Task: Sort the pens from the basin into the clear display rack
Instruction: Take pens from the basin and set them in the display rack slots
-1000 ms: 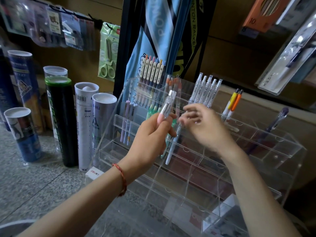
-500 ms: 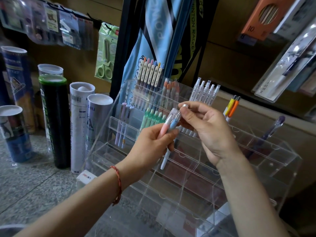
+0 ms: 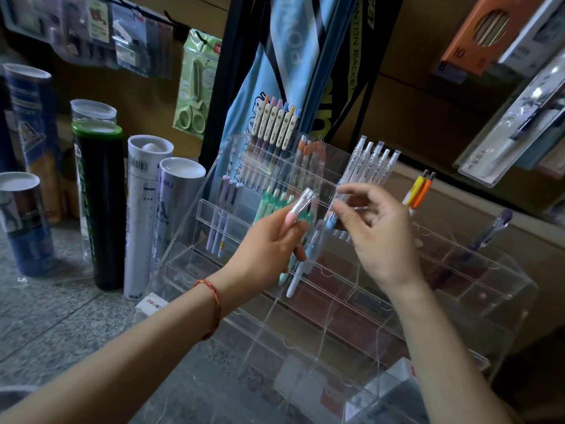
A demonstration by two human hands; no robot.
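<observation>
The clear display rack (image 3: pixel 458 304) stands on the stone surface (image 3: pixel 46 316). Left of the rack stand upright tubes (image 3: pixel 97 209); behind it hang a scissors pack (image 3: pixel 195 84) and a racket bag (image 3: pixel 275 56). White pens (image 3: pixel 373 163) and green pens (image 3: pixel 275 203) already stand in the rack's upper rows.

In front of the rack's middle rows, the left hand (image 3: pixel 269 243) grips a bundle of pens (image 3: pixel 301 206), fingers (image 3: pixel 293 237) wrapped round it; hand and bundle block the compartments behind. The right hand (image 3: pixel 382 237) is just right of the bundle, fingers (image 3: pixel 351 189) spread and loosely curled. Whether it grips the blue pen (image 3: pixel 316 249) cannot be told.

Half a second ago, the right fingers pinched the bundle's top; they have since parted.
</observation>
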